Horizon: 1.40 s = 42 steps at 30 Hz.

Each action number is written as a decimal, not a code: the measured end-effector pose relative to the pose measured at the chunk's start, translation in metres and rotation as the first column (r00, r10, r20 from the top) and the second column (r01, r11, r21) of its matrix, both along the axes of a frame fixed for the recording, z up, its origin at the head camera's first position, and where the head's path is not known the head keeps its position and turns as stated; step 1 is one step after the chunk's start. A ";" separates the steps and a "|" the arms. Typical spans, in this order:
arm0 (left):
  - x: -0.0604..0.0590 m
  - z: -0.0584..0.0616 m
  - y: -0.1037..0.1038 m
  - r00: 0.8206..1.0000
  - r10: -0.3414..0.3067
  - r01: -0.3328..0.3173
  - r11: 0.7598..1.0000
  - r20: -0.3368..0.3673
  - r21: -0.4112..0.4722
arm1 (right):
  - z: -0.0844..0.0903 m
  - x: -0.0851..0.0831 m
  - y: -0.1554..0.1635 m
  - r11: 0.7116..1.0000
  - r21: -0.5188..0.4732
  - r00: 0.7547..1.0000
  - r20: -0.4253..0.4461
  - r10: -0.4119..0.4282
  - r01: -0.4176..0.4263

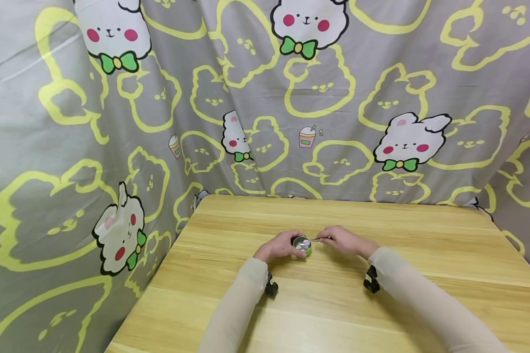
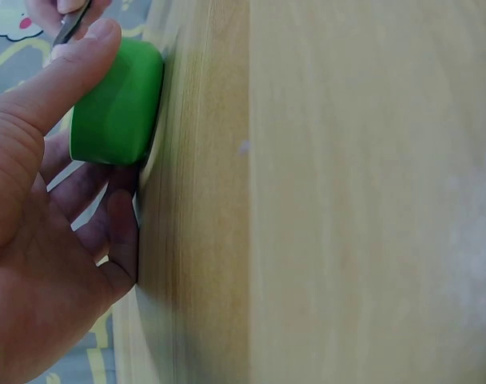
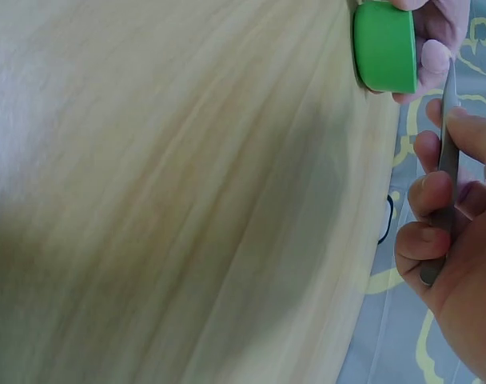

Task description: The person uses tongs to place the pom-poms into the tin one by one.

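My left hand (image 1: 284, 245) holds a small round green container (image 1: 308, 251) on the table, with the thumb and fingers around its sides. Its inside looks silvery, with pale bits that are too small to make out. From the right, my right hand (image 1: 342, 239) grips slim metal tweezers (image 3: 444, 180), their rounded end toward the palm. At the tips sits a pale pink ball (image 3: 436, 57), over the container's opening. In the left wrist view, the container's green wall (image 2: 119, 104) shows below the thumb, and the tweezers (image 2: 71, 24) are partly hidden.
Both hands work over a light wooden table (image 1: 335, 314). A grey curtain (image 1: 265, 98) with rabbit drawings and yellow outlines hangs behind it and along the left. Dark wrist mounts (image 1: 371, 279) are strapped at the sleeves.
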<state>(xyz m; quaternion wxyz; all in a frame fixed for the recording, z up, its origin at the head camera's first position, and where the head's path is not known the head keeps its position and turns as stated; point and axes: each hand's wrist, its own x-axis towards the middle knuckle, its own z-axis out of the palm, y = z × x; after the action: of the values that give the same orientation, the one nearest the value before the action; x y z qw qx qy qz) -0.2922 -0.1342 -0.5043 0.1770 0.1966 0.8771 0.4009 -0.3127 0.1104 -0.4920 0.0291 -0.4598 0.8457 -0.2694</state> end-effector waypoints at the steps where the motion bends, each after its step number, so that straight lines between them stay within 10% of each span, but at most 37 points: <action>1: 0.000 0.000 0.000 1.000 -0.001 0.001 1.000 0.000 0.000 | -0.001 0.000 -0.001 1.000 0.001 1.000 -0.004 0.003 -0.003; 42: 0.000 -0.001 -0.001 1.000 0.006 -0.006 1.000 0.005 -0.001 | -0.008 -0.001 0.026 0.982 0.010 0.969 0.159 -0.188 0.189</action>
<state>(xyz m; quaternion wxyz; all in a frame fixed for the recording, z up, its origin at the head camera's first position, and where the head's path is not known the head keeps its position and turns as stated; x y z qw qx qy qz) -0.2919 -0.1351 -0.5057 0.1781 0.1930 0.8773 0.4016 -0.3140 0.1364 -0.5004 0.0694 -0.3545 0.8798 -0.3091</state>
